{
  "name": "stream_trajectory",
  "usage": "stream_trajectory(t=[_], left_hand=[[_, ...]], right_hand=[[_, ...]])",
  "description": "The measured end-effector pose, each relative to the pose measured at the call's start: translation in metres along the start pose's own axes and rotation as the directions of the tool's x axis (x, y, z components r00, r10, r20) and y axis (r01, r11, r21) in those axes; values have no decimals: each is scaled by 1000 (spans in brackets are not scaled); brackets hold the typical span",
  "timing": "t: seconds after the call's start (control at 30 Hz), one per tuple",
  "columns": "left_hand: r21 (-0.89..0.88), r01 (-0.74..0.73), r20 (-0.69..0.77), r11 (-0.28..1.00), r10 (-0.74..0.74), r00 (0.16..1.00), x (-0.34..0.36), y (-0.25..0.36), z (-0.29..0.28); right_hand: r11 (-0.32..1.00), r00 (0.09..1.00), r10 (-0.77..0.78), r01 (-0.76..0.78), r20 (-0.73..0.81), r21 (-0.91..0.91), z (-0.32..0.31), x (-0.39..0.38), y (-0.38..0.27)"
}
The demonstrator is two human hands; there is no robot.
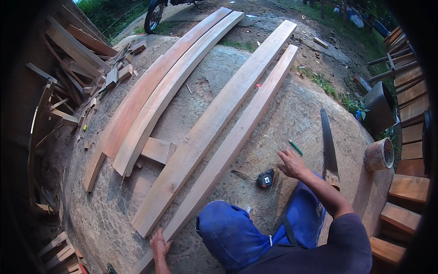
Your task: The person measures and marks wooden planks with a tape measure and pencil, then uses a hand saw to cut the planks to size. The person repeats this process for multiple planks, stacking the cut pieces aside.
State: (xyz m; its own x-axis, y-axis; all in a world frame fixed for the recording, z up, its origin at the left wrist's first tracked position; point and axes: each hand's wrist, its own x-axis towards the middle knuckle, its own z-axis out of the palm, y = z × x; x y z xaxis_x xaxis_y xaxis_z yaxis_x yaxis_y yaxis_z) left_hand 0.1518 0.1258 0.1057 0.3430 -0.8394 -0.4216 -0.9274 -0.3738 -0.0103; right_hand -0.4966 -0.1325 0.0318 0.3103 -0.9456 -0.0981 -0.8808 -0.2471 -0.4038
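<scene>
My left hand [159, 246] grips a long, narrow wooden plank [228, 148] near its close end at the lower edge, fingers and thumb on either side of it. Over the ground to the right of my knees, my right hand [292, 164] is open, its fingers spread and nothing in them. Just beyond its fingertips lies a green pencil [295, 147]. A black tape measure [265, 178] rests on the ground left of that hand, a bit of its tape out. Beside the narrow plank runs a wider plank [219, 123], parallel to it.
Farther left lie a reddish plank [150, 77] and a pale plank [178, 82], with a short wood block [157, 150] crosswise beneath. On my right are a handsaw [328, 141] and a dirty bucket [378, 154]. Scrap wood [121, 73] and stacked boards [410, 187] line the sides. A motorcycle wheel [155, 16] stands beyond.
</scene>
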Motion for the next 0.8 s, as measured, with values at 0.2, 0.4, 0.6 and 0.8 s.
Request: stream_trajectory(t=[0.2, 0.4, 0.6, 0.8], left_hand=[[-23, 430, -129, 903, -429, 894, -58, -107, 32], [-116, -258, -327, 959, 209, 922, 41, 69, 29], [-198, -357, -476, 913, 229, 849, 117, 233, 24], [-157, -478, -530, 864, 335, 779, 98, 187, 38]], right_hand=[[911, 855, -238, 362, 461, -199, 35, -20, -100], [864, 798, -153, 395, 583, -314, 50, 17, -73], [930, 755, -261, 364, 602, -53, 42, 28, -16], [873, 843, -156, -126, 515, 471, 33, 21, -46]])
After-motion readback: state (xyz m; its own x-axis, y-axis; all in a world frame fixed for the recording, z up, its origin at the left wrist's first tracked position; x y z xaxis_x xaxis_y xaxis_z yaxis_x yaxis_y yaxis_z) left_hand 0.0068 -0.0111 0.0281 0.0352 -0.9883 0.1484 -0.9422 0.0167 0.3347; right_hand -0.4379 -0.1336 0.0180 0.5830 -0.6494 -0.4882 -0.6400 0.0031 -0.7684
